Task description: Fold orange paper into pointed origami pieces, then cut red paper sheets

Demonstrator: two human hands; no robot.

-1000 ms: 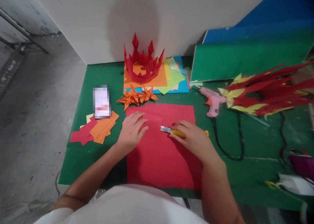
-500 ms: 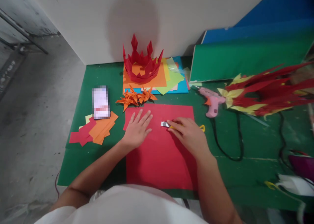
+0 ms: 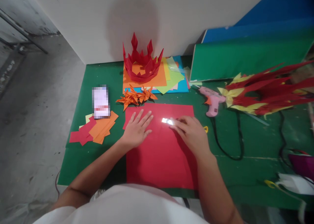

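Observation:
A large sheet of red paper (image 3: 159,161) lies flat on the table in front of me. My left hand (image 3: 136,130) rests palm down on its upper left part, fingers spread. Over the right side of the sheet, my right hand (image 3: 192,132) is closed around a utility knife (image 3: 167,121). Its shiny metal front end points left, and a yellow loop shows at the back past my hand; my fingers cover the middle. Just beyond the sheet's top edge sit several folded orange paper flowers (image 3: 136,96).
A red paper crown (image 3: 143,75) stands on stacked coloured paper. At left lie a phone (image 3: 101,102) and paper strips (image 3: 100,130). On the right are a pink glue gun (image 3: 213,99) with a black cord, and a red and yellow paper piece (image 3: 267,91). A green board (image 3: 245,62) leans behind.
The knife has turned a little and its metal end now catches the light. My right hand has shifted very slightly to the right; my left hand stays in place.

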